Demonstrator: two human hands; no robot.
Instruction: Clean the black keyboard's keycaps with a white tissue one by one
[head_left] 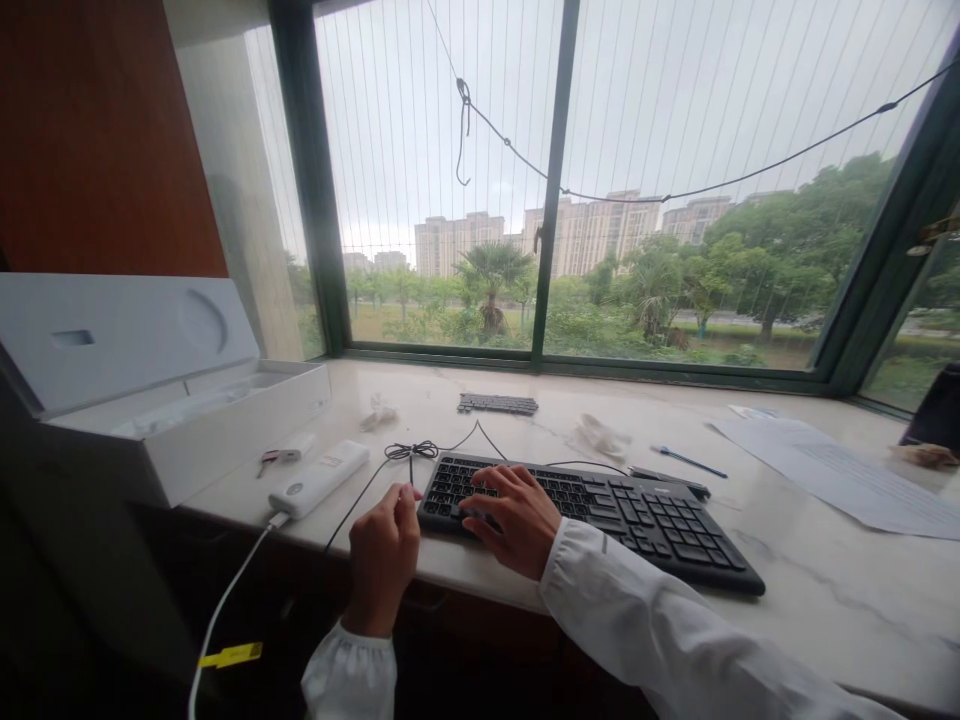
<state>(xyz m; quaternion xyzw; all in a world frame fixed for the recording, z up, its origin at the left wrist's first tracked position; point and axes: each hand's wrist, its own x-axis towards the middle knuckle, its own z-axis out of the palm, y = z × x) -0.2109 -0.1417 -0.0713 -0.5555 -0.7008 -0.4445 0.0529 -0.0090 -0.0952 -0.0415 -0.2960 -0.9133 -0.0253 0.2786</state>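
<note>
A black keyboard (622, 510) lies at an angle on the marble counter near its front edge. My right hand (517, 515) rests over the left part of the keyboard, its fingers bent and apart, with nothing visible in them. Just left of the keyboard's corner, my left hand (384, 545) is closed in a pinch. A thin dark line meets its fingertips, but whether they hold it is unclear. Behind, a tied bundle of black cable (412, 451) lies on the counter. Farther back sit rows of small dark pieces like keycaps (498, 404).
An open white box (225, 430) stands at left. In front of it are a white power bank (319, 480) with a white cable (232, 590) and a small white stick (289, 450). Crumpled plastic (602, 437), a blue pen (690, 462) and paper sheets (840, 470) lie toward the right.
</note>
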